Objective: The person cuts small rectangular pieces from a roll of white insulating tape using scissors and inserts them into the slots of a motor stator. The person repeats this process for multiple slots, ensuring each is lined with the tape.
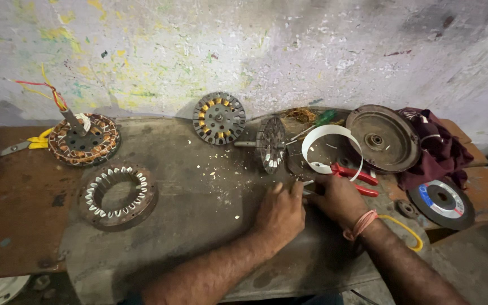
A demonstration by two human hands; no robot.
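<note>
Both my hands meet near the middle of the grey bench top point(199, 192). My left hand point(280, 212) lies knuckles up, fingers curled toward a small pale piece between the hands. My right hand point(337, 197) pinches at the same spot; what it grips is hidden by the fingers. Just beyond the hands lie red-handled pliers point(354, 178) and a curled white strip point(329, 144). A slotted stator on a shaft point(270, 144) stands on edge behind them.
A copper-wound stator with coloured wires point(83, 138) and a ring with white slot liners point(118, 195) lie at left. A flat slotted core point(219, 117) leans on the wall. A round metal cover point(384, 137), dark red cloth point(439, 149) and grinding disc point(443, 202) sit at right.
</note>
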